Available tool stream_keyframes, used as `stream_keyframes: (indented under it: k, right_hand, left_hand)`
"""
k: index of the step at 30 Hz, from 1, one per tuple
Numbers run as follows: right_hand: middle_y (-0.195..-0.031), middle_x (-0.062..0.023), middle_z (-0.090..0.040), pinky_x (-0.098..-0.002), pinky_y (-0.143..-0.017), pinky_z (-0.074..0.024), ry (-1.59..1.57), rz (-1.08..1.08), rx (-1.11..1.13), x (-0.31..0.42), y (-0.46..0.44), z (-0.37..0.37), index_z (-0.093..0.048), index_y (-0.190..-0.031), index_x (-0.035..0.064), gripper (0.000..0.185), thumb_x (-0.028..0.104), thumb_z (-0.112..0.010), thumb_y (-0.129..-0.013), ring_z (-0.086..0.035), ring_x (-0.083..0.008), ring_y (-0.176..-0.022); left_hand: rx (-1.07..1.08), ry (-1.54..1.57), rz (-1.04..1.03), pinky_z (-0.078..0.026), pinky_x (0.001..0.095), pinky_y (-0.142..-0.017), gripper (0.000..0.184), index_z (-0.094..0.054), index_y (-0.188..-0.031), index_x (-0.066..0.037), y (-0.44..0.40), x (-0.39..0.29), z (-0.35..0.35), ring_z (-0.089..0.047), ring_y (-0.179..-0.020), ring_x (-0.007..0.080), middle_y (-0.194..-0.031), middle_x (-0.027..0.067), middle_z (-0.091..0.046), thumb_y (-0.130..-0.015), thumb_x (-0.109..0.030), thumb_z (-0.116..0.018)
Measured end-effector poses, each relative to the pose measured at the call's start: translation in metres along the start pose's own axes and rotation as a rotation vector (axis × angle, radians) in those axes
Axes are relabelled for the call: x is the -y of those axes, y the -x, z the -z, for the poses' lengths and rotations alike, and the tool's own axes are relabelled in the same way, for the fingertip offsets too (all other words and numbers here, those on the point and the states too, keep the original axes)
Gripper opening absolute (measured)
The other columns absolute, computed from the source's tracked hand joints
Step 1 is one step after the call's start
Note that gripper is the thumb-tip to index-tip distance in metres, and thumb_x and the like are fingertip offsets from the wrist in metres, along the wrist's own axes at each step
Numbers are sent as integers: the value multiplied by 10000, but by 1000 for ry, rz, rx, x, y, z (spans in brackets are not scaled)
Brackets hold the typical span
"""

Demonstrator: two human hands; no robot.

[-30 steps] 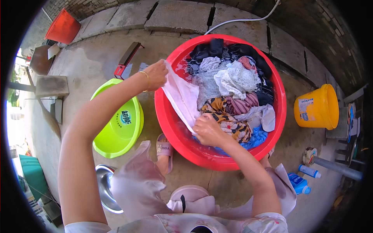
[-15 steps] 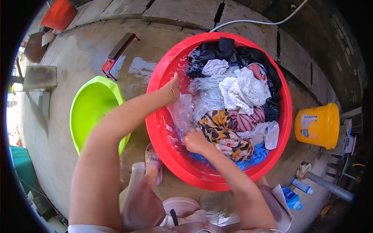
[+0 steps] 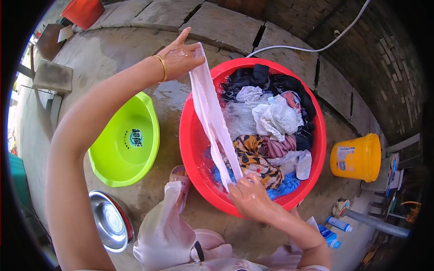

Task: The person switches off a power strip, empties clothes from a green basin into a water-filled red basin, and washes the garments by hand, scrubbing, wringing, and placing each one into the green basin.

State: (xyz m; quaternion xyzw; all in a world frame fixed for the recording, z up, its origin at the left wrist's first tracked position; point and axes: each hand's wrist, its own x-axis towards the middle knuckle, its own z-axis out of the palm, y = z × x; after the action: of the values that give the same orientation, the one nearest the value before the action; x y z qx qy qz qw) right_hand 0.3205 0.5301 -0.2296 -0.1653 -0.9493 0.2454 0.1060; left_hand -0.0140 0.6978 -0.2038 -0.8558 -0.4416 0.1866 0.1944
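Wet concrete ground (image 3: 122, 49) spreads across my feed, with a dark brick wall (image 3: 389, 58) rising at the upper right. Closest to me, the right hand (image 3: 249, 196) has its fingers curled tight around the lower end of a pale pink cloth (image 3: 209, 104), just above the near part of the red tub (image 3: 319, 126). Off to the left sit a metal bowl (image 3: 107, 221) and a lime-green basin (image 3: 108, 158).

Farther out, the left hand (image 3: 181, 56) grips the upper end, one digit sticking out free of it, beyond the tub's left rim. Half a second ago I had this cloth down in the water (image 3: 236, 119); now it is up and stretched in a long slant between both fists (whether it drips, I cannot tell). I take that to mean this one piece is being worked apart from the load, while the patterned cloth (image 3: 247, 149) and white spotted garment (image 3: 278, 117) lie heaped in the tub. At the far side, a pale hose (image 3: 312, 50) curves over the slabs.
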Motion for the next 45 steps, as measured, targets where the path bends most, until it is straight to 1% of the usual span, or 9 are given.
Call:
stream_keyframes:
  k: [4,10,12,20,26,33,39,43,45]
  right_hand:
    - [-724,-142,-586,-432,-672,-413,-23,-311,-21,-47,-31,-77,-547,-773,34,102,132,-570,-785,-558,-300,-760]
    - [-811,-233,-603,-482,-720,-460,-86,-675,-29,-120,-75,-217,-601,-831,-3,155,129,-542,-775,-580,-376,-814]
    - [-832,-256,-610,-476,-757,-469,-194,-854,347,-127,-78,-226,-645,-825,-4,181,102,-531,-732,-604,-375,-812]
    - [-804,-231,-608,-484,-680,-465,-217,-646,231,-119,-42,-128,-605,-813,13,182,163,-503,-793,-591,-395,-779]
    - [-763,-194,-591,-440,-624,-438,-133,-502,-14,-35,-20,22,-569,-805,-15,124,104,-590,-776,-564,-357,-701]
    - [-862,-142,-623,-331,-584,-440,-211,-572,-378,-8,-71,37,-529,-1001,-43,307,88,-651,-752,-564,-208,-590]
    - [-810,-245,-609,-415,-660,-460,-381,-636,-492,-118,-125,-116,-584,-975,-8,220,112,-551,-794,-599,-398,-777]
    - [-838,-260,-607,-435,-701,-459,-326,-844,-284,-165,-102,-237,-585,-965,-20,220,106,-537,-790,-599,-405,-826]
    - [-866,-290,-590,-447,-741,-453,-444,-1108,-153,-174,-91,-254,-577,-967,-35,240,106,-564,-773,-584,-417,-876]
  left_hand:
    - [56,-19,-156,-118,610,-1043,193,-652,-851,-123,-19,-55,-38,-336,-1267,273,-1091,67,-585,-737,-256,-573]
    - [321,45,-278,-119,634,-1026,315,-662,-1016,-126,-52,-193,-134,-300,-1284,308,-1245,102,-508,-799,-298,-510]
    - [322,124,-196,-126,636,-1016,342,-644,-1057,-133,-57,-227,-190,-336,-1265,292,-1238,93,-520,-816,-324,-495]
    - [524,97,-446,-169,601,-998,252,-663,-993,-166,-47,-129,-83,-552,-1048,221,-1006,10,-650,-769,-253,-588]
    - [89,112,-42,-287,472,-927,120,-656,-797,-153,0,-39,-52,-510,-984,190,-832,33,-606,-683,-180,-631]
    - [-424,512,145,-337,412,-777,102,-618,-657,-119,9,-52,12,-464,-954,232,-819,53,-517,-595,-189,-657]
    - [-488,895,183,-343,443,-875,350,-578,-994,-79,7,-131,-8,-437,-1094,299,-1090,138,-501,-648,-105,-620]
    - [-554,1654,662,-350,388,-957,451,-504,-1144,-43,21,-177,-53,-433,-1132,337,-1182,159,-451,-714,-112,-623]
    - [-212,2002,956,-373,414,-925,489,-445,-1210,-51,30,-210,-76,-432,-1145,294,-1170,126,-473,-789,-234,-615]
